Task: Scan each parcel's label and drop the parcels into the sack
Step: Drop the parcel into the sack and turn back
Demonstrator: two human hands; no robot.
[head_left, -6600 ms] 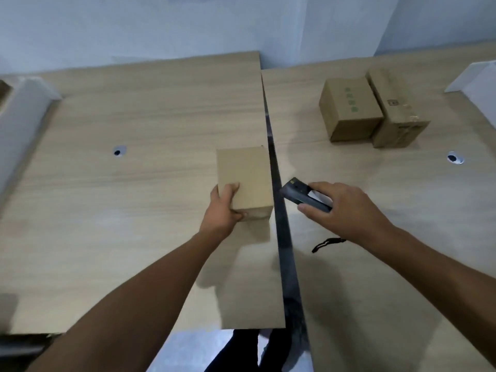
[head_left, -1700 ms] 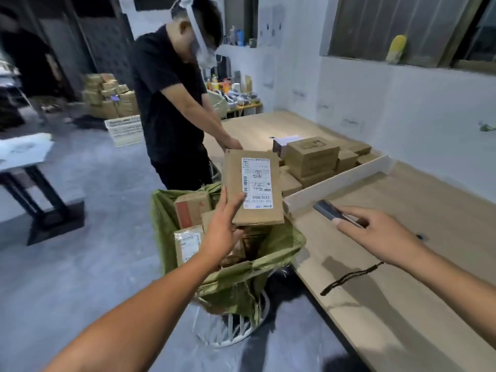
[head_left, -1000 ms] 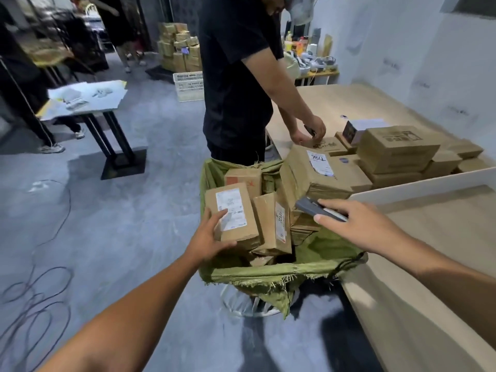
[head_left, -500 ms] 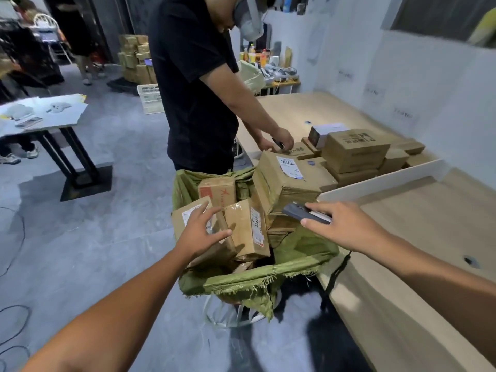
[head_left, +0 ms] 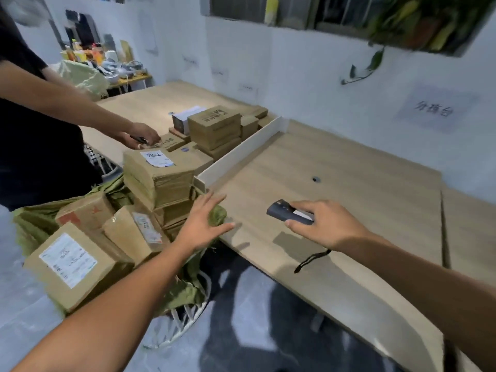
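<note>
Left hand (head_left: pixel 204 224): fingers straight and spread, holding nothing, over the sack's right rim at the table corner. Cannot tell whether it touches the cloth.
Right hand (head_left: pixel 326 228): palm down above the table, fingers and thumb clasped round the scanner.
Scanner (head_left: pixel 287 214): dark, slab-shaped. A black cord strap (head_left: pixel 311 260) trails onto the wood.
Sack (head_left: pixel 35 224): green woven cloth with a frayed rim, on a white wire stand (head_left: pixel 182 326), against the table's left edge.
Parcels (head_left: pixel 161 181): brown cardboard, piled above the rim. The nearest box (head_left: pixel 69 267) is tilted, white label up.
Table (head_left: pixel 362 205): pale wood grain running to a white upright divider (head_left: pixel 241 154), with more boxes beyond.
Obstruction: second person (head_left: pixel 40 146) in black at the sack's far side.
</note>
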